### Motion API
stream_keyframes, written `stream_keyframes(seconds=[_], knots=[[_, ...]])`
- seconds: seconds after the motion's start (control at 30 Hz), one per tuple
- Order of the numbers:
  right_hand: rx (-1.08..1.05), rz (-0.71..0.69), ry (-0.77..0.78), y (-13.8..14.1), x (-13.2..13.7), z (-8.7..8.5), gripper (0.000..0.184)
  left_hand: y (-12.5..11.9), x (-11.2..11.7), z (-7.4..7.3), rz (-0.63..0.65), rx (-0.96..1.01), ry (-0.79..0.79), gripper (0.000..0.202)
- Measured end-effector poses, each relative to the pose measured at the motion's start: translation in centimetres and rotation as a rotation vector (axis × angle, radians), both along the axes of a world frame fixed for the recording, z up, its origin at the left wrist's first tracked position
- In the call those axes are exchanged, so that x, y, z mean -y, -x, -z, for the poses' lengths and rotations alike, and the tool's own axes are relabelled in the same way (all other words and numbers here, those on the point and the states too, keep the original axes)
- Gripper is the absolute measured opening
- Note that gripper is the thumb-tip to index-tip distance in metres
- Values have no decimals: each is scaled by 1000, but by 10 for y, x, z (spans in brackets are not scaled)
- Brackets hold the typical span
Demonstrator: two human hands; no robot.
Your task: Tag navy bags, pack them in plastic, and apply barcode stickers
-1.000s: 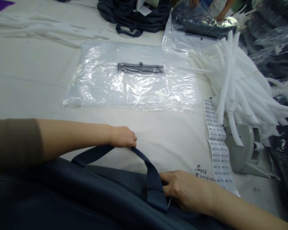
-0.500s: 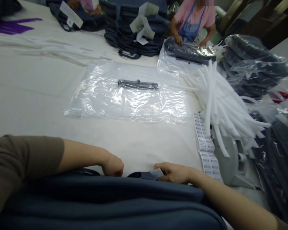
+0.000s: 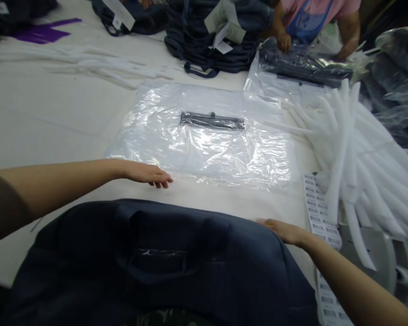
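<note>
A dark navy bag (image 3: pixel 163 262) lies flat on the white table right in front of me, its handles folded down on its top face. My left hand (image 3: pixel 146 173) hovers just beyond the bag's far edge, fingers stretched out, near the front edge of a clear plastic bag (image 3: pixel 204 136). That plastic bag is spread flat and has a black zip strip (image 3: pixel 212 121) near its top. At the navy bag's upper right corner rests my right hand (image 3: pixel 285 231), fingers flat and holding nothing.
A heap of white foam tubes (image 3: pixel 353 140) lies at the right, with a strip of barcode labels (image 3: pixel 321 222) beside it. Stacked navy bags (image 3: pixel 211 45) stand at the back. Across the table another person (image 3: pixel 313 22) handles a bagged item. More foam tubes (image 3: pixel 88 65) lie far left.
Both hands have let go of the bag's handles and opened. The navy bag now lies flat with handles tucked down. My left hand moved forward toward the plastic bag.
</note>
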State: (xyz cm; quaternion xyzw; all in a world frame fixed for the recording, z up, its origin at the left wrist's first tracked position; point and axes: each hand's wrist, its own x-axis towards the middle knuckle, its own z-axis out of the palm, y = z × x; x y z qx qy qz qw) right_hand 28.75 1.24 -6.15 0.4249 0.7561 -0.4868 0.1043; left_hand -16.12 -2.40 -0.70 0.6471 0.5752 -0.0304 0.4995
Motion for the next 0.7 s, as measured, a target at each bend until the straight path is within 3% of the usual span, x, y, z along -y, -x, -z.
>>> stream_keyframes(seconds=[0.1, 0.17, 0.23, 0.3, 0.37, 0.43, 0.53, 0.63, 0.7], knots=[[64, 149, -269, -5, 10, -32, 62, 18, 43, -39, -90, -157, -212, 53], [-16, 172, -470, 4, 30, -41, 61, 23, 77, -40, -85, -259, -304, 54], [-30, 53, -609, 23, 50, -34, 59, 25, 105, -18, -48, -340, -415, 53], [44, -36, -725, 46, 62, -15, 54, 25, 120, 19, -39, -402, -545, 49], [108, -36, -755, 64, 60, 7, 49, 23, 120, 56, -70, -466, -643, 45], [117, -15, -710, 70, 50, 23, 47, 22, 112, 80, -122, -488, -697, 45], [71, -2, -669, 63, 36, 32, 47, 25, 107, 86, -169, -448, -751, 45], [32, 26, -698, 54, 37, 33, 50, 28, 120, 72, -218, -399, -821, 38], [-25, 72, -843, 56, 46, 29, 55, 21, 134, 59, -293, -384, -901, 39]])
